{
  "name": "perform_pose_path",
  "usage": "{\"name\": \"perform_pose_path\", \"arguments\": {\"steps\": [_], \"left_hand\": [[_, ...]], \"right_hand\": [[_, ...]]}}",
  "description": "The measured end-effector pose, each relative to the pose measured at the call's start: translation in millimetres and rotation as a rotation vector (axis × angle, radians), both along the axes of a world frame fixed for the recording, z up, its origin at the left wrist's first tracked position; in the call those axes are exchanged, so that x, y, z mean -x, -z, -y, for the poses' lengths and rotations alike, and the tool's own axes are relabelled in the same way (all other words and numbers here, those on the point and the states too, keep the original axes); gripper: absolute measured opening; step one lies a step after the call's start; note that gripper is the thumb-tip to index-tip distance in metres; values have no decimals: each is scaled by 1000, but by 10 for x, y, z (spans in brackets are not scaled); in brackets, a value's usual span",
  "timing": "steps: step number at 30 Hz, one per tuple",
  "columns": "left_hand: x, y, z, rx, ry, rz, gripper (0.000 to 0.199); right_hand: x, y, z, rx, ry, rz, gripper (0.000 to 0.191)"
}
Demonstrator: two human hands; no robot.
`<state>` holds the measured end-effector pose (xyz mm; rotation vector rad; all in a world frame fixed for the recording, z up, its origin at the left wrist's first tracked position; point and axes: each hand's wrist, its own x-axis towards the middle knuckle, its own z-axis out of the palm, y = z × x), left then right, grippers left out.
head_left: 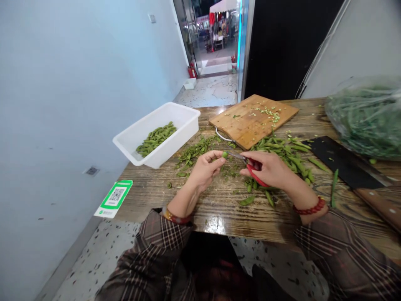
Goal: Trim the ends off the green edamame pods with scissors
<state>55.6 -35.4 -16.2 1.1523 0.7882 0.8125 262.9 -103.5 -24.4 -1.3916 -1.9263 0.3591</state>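
Observation:
Between the thumb and fingers of my left hand (203,169) is a green pod (224,154), mostly hidden by the fingertips. My right hand (269,168) is closed on red-handled scissors (256,175), whose blades point left and reach the pod. Loose green pods (286,152) lie in a pile behind and beside my right hand. A smaller scatter of pods and trimmings (196,150) lies behind my left hand. More pods (158,137) sit in a white plastic tub (171,148) at the left.
A wooden cutting board (241,121) with small green bits lies at the back of the wooden table (206,209). On the right are a cleaver (338,161), another wooden-handled knife and a clear bag of greens (366,119). A QR-code card (115,197) is at the left edge.

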Motion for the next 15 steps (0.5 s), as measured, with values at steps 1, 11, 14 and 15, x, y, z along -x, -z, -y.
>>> {"name": "perform_pose_path", "arguments": {"steps": [1,11,14,15], "left_hand": [[-5,3,6,-4,-1,-2,30],[-90,5,89,-118,19,-44,29],[-97,7,102,-126,16,-59,30],[-96,9,102,-130,16,-65,30]], "right_hand": [[13,6,-1,11,-14,3,46],[138,40,2,-8,-61,-50,38],[163,62,-2,-31,-52,-66,36],[167,69,-4,-26,-51,-69,36]]}}
